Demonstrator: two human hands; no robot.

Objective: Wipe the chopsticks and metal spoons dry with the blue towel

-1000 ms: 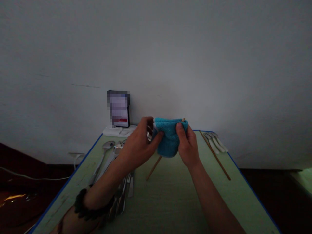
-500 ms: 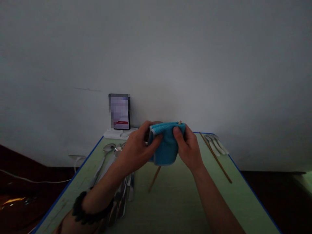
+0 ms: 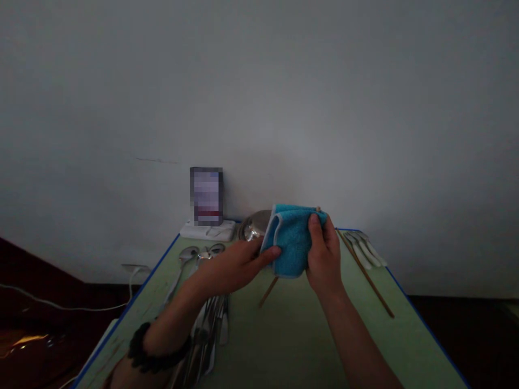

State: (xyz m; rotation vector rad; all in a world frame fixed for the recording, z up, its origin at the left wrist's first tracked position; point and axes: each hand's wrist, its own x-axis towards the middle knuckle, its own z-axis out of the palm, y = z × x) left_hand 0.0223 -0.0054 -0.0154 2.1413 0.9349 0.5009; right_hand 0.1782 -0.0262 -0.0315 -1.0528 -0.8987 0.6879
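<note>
Both hands are up over the green bench (image 3: 284, 346), blue cloth (image 3: 294, 246) between them, apparently off the surface. Right hand (image 3: 325, 256): grip closed on the cloth's upper right, thumb in front, fingers behind. A pale tip (image 3: 318, 209) pokes out at that corner; below the cloth, the lower end of a wooden stick (image 3: 267, 293) shows on the same slant. Likely one stick running through the folds, so this pinch probably secures cloth and wood together. Covered length hidden.

Left hand (image 3: 237, 265): thumb on the cloth's near face by its left edge, fingers passing behind; grip closed on that margin, lightly by the look of it. Purpose, I judge: steadying the loose side, where the pale-trimmed edges gape. Black bracelet (image 3: 140, 348) on that wrist.

Around: metal cutlery (image 3: 206, 324) bunched on the left, spoon heads toward the wall (image 3: 259, 97), handles toward the person, perhaps for easy reach. A round metal vessel (image 3: 257, 222) sits behind the cloth, partly hidden. Far right, white-handled utensils (image 3: 367, 251) lie side by side, second stick (image 3: 367, 276) just beside them; like with like, seemingly. Phone (image 3: 207, 197) upright on a white base (image 3: 207, 230), screen facing the person, presumably for viewing.
</note>
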